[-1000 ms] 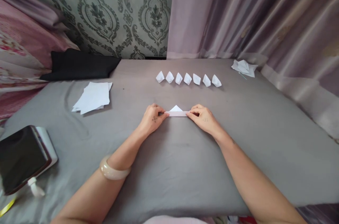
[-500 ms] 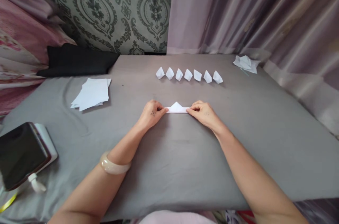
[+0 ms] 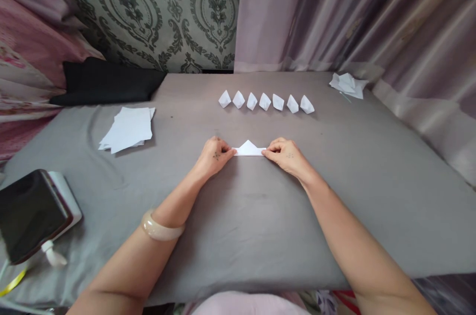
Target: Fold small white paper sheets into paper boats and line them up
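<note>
A small white folded paper piece point(image 3: 248, 149), with a triangle top and a flat strip along its bottom, lies on the grey cloth surface point(image 3: 260, 216). My left hand point(image 3: 213, 155) pinches its left end and my right hand point(image 3: 284, 154) pinches its right end, both resting on the cloth. Behind it stands a row of several small folded white paper shapes point(image 3: 266, 101).
A stack of white paper sheets point(image 3: 128, 128) lies at the left. A black cloth point(image 3: 107, 87) sits at the back left, crumpled white papers point(image 3: 347, 84) at the back right. A dark phone on a white box point(image 3: 31, 216) lies near the front left. Curtains hang on the right.
My hands have slid apart to the very ends of the folded paper, baring its whole bottom strip. The view has tilted slightly; nothing else has moved.
</note>
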`<control>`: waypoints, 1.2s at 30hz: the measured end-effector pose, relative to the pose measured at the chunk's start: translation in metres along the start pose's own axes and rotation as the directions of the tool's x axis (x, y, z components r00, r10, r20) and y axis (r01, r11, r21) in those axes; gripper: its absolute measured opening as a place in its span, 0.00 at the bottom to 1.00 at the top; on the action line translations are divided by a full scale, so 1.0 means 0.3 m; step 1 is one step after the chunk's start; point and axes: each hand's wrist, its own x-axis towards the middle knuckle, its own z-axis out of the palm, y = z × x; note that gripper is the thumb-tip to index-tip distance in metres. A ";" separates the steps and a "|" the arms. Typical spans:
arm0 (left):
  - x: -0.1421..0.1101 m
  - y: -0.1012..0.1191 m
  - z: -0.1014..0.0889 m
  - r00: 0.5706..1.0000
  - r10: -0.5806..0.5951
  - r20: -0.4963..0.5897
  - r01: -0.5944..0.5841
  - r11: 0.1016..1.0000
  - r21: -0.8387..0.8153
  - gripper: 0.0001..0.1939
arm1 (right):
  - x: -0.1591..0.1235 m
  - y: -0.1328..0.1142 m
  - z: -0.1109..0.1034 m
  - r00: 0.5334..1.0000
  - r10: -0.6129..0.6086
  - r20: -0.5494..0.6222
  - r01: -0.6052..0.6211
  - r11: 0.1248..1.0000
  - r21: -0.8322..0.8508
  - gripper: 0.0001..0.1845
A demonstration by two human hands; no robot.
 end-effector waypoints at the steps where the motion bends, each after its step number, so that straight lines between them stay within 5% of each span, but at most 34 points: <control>1: 0.001 0.000 0.000 1.000 -0.003 0.003 0.003 1.000 0.003 0.13 | 0.001 0.002 0.000 1.000 0.000 0.003 0.000 1.000 0.002 0.11; 14: -0.004 0.009 0.006 0.999 -0.042 -0.010 0.042 0.997 0.058 0.09 | 0.003 -0.007 0.004 1.000 0.007 0.001 -0.007 0.999 -0.036 0.10; 21: -0.017 -0.011 0.021 0.997 0.066 -0.038 -0.060 0.987 0.147 0.08 | 0.002 0.003 0.007 1.000 -0.021 -0.012 0.020 0.997 -0.074 0.10; 24: -0.029 0.004 0.026 0.984 0.163 -0.074 -0.139 0.958 0.252 0.16 | 0.003 0.011 0.010 0.999 -0.033 -0.011 0.032 0.996 -0.079 0.10; 31: -0.045 0.049 0.035 0.890 0.417 0.185 -0.452 0.755 0.474 0.26 | 0.004 0.017 0.003 0.999 -0.031 -0.017 0.029 0.993 -0.119 0.11; 36: -0.048 0.059 0.032 0.863 0.443 0.243 -0.504 0.728 0.465 0.22 | -0.006 0.014 -0.015 0.997 -0.034 -0.065 0.026 0.991 -0.131 0.09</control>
